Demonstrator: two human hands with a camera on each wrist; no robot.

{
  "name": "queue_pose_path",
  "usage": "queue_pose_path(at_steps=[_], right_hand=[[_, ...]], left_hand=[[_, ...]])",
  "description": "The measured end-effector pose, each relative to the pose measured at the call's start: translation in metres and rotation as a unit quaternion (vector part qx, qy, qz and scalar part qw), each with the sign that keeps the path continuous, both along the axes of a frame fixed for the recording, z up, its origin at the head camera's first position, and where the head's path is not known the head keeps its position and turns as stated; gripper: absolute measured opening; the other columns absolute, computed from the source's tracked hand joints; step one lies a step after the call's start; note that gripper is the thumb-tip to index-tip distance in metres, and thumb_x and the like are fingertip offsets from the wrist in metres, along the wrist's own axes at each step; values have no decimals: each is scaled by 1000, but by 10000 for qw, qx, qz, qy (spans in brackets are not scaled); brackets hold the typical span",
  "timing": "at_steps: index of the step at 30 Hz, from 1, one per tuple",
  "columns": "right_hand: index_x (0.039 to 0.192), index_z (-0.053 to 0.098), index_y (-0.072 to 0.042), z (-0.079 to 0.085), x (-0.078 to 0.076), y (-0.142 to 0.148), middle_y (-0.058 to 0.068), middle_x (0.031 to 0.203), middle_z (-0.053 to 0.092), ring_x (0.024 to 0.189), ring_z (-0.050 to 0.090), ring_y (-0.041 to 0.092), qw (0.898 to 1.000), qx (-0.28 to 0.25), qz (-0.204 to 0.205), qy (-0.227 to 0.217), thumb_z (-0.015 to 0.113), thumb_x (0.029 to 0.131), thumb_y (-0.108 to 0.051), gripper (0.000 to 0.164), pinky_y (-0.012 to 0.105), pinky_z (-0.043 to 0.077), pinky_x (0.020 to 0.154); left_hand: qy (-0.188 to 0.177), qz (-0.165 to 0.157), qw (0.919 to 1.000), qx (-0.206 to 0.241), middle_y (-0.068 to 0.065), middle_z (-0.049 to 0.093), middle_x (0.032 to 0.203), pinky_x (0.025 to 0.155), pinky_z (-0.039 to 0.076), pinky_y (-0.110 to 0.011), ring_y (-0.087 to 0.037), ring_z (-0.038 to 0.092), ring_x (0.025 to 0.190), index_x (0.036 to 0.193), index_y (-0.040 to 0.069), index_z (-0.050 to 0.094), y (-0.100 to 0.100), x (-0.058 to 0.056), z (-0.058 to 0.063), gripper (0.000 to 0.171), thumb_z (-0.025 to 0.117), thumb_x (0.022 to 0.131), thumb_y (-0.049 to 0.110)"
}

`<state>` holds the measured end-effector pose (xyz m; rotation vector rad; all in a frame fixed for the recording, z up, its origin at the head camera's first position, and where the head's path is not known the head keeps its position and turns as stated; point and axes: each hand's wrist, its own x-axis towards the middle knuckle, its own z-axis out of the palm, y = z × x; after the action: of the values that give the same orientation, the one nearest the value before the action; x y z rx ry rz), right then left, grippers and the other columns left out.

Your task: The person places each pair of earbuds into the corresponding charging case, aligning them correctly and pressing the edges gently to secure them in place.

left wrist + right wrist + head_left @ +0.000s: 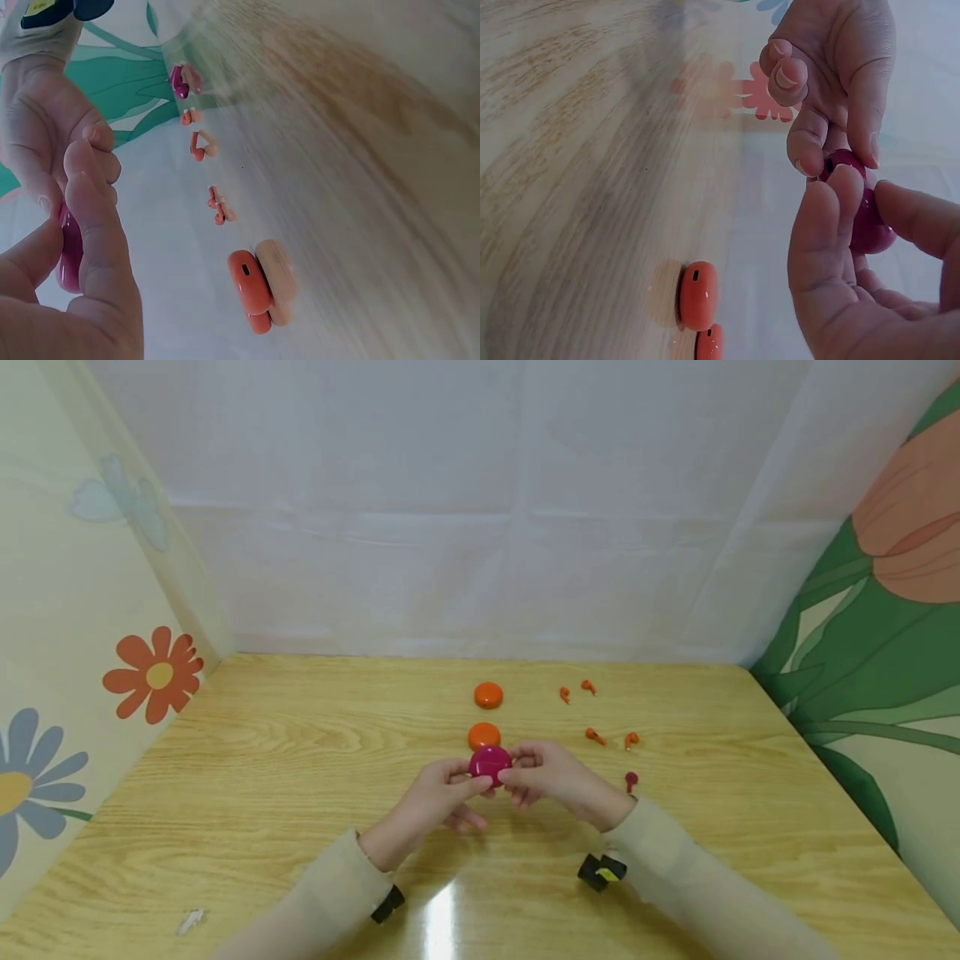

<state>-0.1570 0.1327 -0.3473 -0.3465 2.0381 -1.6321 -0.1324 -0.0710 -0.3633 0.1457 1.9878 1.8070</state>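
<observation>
The left grip [442, 795] pinches the magenta case [491, 761] at its left edge, the right grip [561, 778] at its right. Both sleeved arms [330, 885] point toward it. The right lower fingers [527, 796] seem bent, partly hidden.

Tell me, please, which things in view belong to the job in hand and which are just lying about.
In the job:
Magenta case, held in the left hand and right hand
Magenta earbud, probably, by its matching colour

Lying about, as far as I can judge:
Two orange cases, untouched
Four orange earbuds, untouched
Small whitish patch, too unclear to identify
</observation>
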Motion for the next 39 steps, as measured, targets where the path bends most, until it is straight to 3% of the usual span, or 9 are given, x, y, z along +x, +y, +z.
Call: queue_pose_path(at_steps=[12, 21, 39], right_hand=[[125, 52, 15, 6, 1, 1, 8, 83, 62, 66, 61, 11, 9996, 5, -16, 294, 56, 102, -15, 38, 27, 57, 65], [115, 57, 12, 13, 4, -3, 4, 79, 60, 64, 61, 12, 9987, 67, -234, 453, 50, 106, -20, 35, 27, 57, 63], [111, 52, 12, 6, 9, -7, 5, 76, 59, 61, 57, 11, 9937, 65, -341, 1064, 42, 109, -20, 34, 23, 53, 59]], left_hand=[[100, 252, 9996, 82, -24, 71, 114, 54, 50, -20, -10, 70, 62, 130, -7, 57, 2, 0, 2, 39, 60, 102, 19], [168, 348, 9992, 59, -23, 71, 114, 54, 50, -20, -10, 70, 61, 129, -6, 59, 5, 0, 4, 37, 61, 102, 18], [460, 436, 9979, 125, -23, 73, 109, 50, 47, -19, -10, 69, 58, 125, -7, 62, 11, 4, 6, 34, 63, 100, 15]])
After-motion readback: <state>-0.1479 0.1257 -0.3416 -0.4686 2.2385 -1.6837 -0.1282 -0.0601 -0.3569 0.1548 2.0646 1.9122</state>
